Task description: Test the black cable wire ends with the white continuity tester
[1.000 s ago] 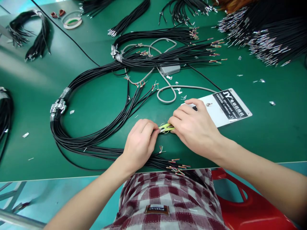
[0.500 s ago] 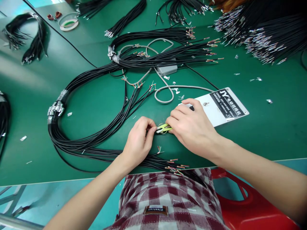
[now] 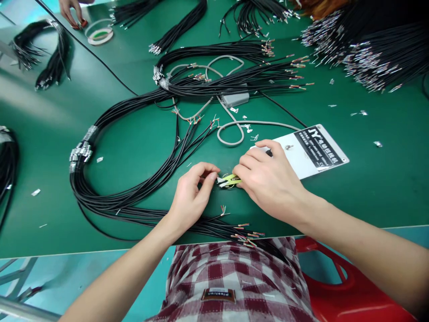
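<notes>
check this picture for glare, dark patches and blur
Head view: pale glare on the green table at left; head view: the cable pile sinks into black at upper right; head view: small print on the label is soft; head view: fine detail on the yellow-green tool is hard to tell.

Black cable bundle [image 3: 87,197]: many slim cords lying in a broad C that opens to the right, its left bend wrapped with silvery pieces [image 3: 80,153], its near ends stripped to thin coloured wires [image 3: 250,241]. Within the mouth of that bundle — between its inner branch and its near ends — is a small yellow-green tool [image 3: 230,180], slightly tilted, right end hidden, left tip showing pale and dark bits too small to make out.
</notes>
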